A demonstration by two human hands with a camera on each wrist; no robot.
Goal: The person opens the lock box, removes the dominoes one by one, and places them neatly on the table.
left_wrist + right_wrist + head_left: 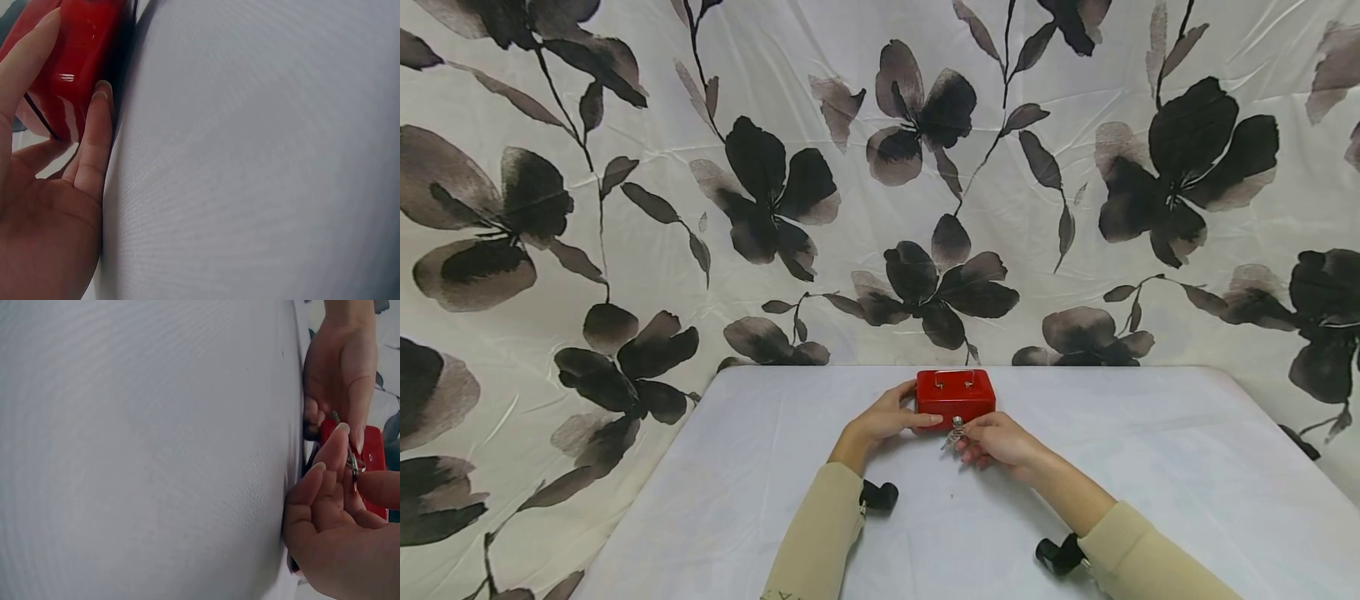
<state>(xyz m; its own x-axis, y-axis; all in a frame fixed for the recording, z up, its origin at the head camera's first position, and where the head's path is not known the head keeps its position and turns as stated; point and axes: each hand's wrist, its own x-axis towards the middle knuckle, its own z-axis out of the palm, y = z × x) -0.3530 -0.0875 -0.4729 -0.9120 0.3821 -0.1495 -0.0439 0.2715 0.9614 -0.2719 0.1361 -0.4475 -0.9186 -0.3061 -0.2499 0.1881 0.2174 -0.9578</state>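
Observation:
A small red cash box (955, 402) with a metal handle on its lid stands near the far edge of the white table. My left hand (883, 419) grips its left side, the thumb lying along the front face. In the left wrist view, the fingers reach round the box's side, low by the tabletop. My right hand (1003, 443) is at the front of the box and pinches a key (957, 431) between thumb and forefinger, right at the lock. A ring and a second key hang with it. The other right fingers are loosely curled below.
The table (955, 533) is covered with a smooth white cloth. Behind its far edge hangs a white curtain (1045, 275) printed with dark flowers. Black wrist cameras (880, 497) are strapped under both sleeves.

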